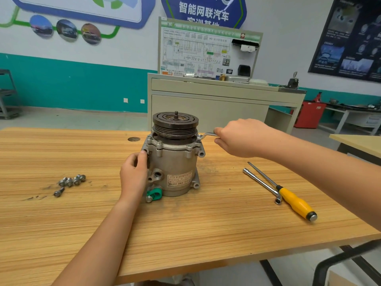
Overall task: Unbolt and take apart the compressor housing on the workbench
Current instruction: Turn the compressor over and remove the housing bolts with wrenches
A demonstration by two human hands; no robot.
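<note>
Grey cast-metal compressor housing point(175, 162), dark grooved pulley on top, upright on striped wooden workbench point(185, 234), between both sets of fingers. Left hand point(133, 174) gripping housing's left flank, thumb up near flange; fingertips hidden behind hand. Right hand point(241, 137) curled round silver spanner point(207, 135), ring end on right-side flange bolt just left of knuckles. Handle mostly hidden in fist; bolt head indiscernible. Loose silver bolts point(71, 180) well left of left fingers.
</note>
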